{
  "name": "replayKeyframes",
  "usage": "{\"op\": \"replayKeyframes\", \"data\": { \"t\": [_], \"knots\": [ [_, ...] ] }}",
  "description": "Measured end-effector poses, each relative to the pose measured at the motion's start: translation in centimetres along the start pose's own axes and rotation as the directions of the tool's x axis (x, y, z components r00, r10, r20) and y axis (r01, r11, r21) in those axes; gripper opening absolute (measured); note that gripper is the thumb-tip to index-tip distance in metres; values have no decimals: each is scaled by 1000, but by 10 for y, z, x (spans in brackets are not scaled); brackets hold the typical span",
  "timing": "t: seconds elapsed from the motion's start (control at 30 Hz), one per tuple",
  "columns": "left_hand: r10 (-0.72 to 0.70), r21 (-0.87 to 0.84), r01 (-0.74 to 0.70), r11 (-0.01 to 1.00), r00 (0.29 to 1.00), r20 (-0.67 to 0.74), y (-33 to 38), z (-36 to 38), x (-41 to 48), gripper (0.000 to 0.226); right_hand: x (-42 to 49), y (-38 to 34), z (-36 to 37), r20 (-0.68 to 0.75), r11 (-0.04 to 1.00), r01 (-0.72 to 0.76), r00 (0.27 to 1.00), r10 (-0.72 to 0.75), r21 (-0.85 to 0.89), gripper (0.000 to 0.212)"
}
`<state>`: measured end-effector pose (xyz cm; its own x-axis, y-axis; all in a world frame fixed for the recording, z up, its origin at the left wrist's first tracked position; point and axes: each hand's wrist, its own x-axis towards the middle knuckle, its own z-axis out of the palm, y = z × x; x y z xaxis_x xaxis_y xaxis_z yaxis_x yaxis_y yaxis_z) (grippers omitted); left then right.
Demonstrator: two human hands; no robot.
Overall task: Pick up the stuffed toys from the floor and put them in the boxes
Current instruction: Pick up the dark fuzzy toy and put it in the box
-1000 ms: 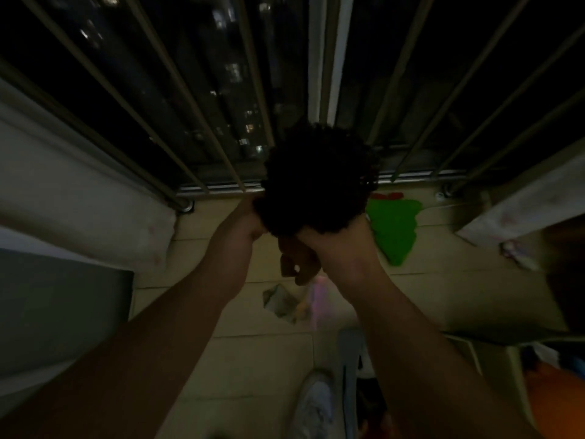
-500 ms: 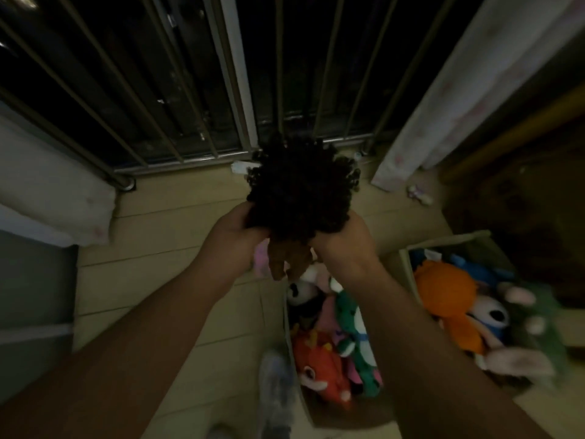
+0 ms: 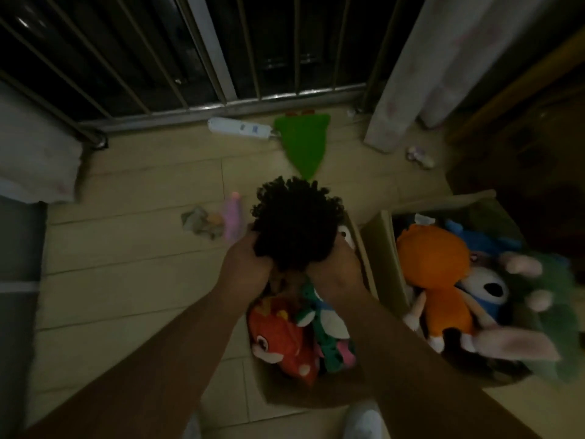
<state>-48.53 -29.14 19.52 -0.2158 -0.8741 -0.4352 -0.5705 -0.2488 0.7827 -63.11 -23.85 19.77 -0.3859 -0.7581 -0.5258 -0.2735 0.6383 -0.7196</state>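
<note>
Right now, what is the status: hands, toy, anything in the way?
Left hand and right hand both hold black toy. Toy over box, not released. Red toy and others fill box below; green toy lies on floor.

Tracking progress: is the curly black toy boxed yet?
Out: left hand and right hand hold the curly black toy above the left box.

Dim, murky indoor light; soft motion blur, wide-angle bending toward the edges.
</note>
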Motion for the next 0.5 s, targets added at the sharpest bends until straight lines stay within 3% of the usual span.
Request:
{"op": "replayKeyframes", "data": {
  "t": [0.07, 0.13, 0.33, 0.5],
  "knots": [
    [-33, 28, 34, 999, 998, -49, -27, 18, 1, 33, 11, 26, 22, 73, 992, 34, 997, -25, -120, 52],
    [-7, 44, 11, 999, 996, -86, -50, 26, 2, 38, 20, 44, 48, 115, 989, 96, 990, -83, -115, 47],
    [22, 127, 1, 992, 984, -179, -88, 30, 31, 28, 43, 54, 85, -36, 987, 110, 993, -115, -119, 40],
    [129, 400, -52, 915, 977, -169, -103, 35, 47, 17, 59, 49, 102, 34, 921, 59, 998, -50, -385, 27]
  ]
}}
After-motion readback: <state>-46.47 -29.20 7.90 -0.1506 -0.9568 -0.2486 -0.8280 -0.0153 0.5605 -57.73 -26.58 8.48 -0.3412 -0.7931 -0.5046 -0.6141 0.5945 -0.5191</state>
